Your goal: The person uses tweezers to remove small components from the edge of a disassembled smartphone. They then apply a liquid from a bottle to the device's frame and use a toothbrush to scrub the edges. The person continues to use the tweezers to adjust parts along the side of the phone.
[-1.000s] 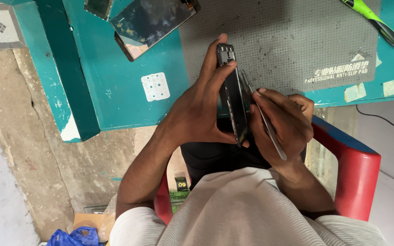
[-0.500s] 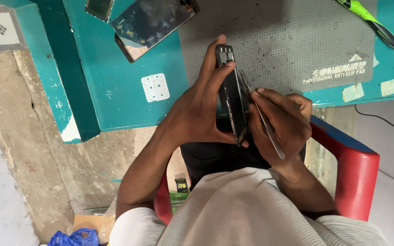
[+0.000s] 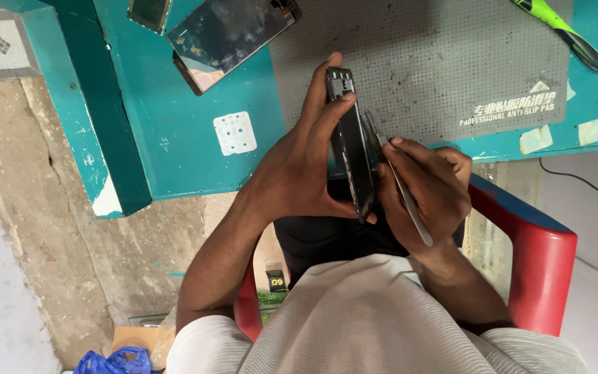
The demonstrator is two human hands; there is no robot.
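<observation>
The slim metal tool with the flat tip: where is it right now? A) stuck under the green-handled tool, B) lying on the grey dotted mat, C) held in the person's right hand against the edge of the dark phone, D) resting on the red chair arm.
C: the right hand grips the slim metal tool, its tip at the edge of the dark phone that the left hand holds on edge.

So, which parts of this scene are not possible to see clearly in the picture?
Head view only:
- The phone is held edge-on by the left hand, so its front and back faces are hidden.
- The tip of the thin metal tool in the right hand lies against the phone; whether it enters the seam is too small to tell.
- The green-handled tool is cut off by the top edge.
- The small dark panel is also cut off there.
</observation>
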